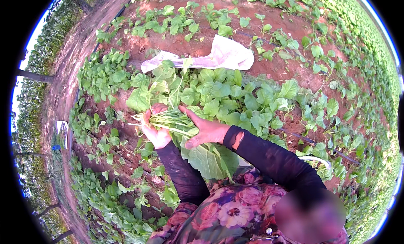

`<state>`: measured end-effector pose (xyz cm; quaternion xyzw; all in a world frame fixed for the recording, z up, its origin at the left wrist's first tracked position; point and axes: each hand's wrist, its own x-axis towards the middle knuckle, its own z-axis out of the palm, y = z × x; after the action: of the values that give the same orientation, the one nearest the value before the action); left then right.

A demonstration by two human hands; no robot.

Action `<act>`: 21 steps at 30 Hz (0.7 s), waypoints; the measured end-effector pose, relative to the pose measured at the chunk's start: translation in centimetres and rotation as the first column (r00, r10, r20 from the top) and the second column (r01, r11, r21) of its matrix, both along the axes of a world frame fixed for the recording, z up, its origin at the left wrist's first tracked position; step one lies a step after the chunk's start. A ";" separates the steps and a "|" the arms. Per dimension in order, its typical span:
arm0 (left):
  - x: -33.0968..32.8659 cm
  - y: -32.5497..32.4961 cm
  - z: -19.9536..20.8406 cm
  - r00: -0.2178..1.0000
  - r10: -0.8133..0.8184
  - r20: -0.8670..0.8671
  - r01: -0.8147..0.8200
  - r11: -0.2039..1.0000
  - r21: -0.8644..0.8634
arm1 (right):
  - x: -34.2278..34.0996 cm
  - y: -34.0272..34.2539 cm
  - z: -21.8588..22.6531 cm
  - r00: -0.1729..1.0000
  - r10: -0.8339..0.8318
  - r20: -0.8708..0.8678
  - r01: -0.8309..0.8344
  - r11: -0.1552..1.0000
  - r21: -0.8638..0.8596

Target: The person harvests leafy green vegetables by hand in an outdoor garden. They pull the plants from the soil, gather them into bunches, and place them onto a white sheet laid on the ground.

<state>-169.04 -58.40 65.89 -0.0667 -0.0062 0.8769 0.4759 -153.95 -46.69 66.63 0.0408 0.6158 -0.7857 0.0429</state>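
A bunch of leafy greens [170,119] lies across my two hands, its pale stems gathered toward the left and its broad leaves spreading away and down toward my chest. My left hand [157,132] is closed around the stem end, with the palm turned up. From the right, my right hand [208,130] clasps the leafy side, thumb and forefinger spread around it. One large leaf [206,162] hangs below the right hand. Where the leaves cover them, some fingers of both hands are hidden.
Just beyond the hands, a white sack [229,54] lies crumpled on red soil. Rows of low green plants [252,101] surround me, with thin dark hose [298,136] running between them. A curved white object [316,160] shows beside my right forearm. Posts [35,76] stand along the left.
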 end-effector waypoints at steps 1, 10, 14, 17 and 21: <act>0.0 0.3 -0.1 0.997 0.056 0.045 -0.053 0.996 -0.077 | -0.1 0.1 -0.2 0.999 0.014 0.037 -0.011 0.997 -0.080; -0.8 2.2 -0.6 0.991 0.098 0.087 -0.081 0.981 -0.175 | -0.1 0.7 -0.5 0.980 0.013 0.199 0.031 0.976 -0.216; -0.9 3.8 -7.2 0.950 0.301 -0.079 -0.254 0.599 -0.759 | -1.2 0.7 -3.5 0.950 -0.262 0.171 0.129 0.827 0.547; -0.6 2.9 -14.4 0.939 0.234 0.251 0.025 0.683 -0.730 | -1.0 -0.4 -5.4 0.976 -0.193 0.104 -0.065 0.197 0.978; 2.3 0.6 -21.2 0.897 0.218 0.384 0.156 0.656 -0.738 | 0.2 -2.3 -7.5 0.981 0.192 -0.017 0.048 -0.157 0.986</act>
<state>-166.78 -57.76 44.67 -0.4539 0.2493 0.7688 0.3752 -153.73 -48.97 59.15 -0.0377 0.9985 -0.0399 -0.0081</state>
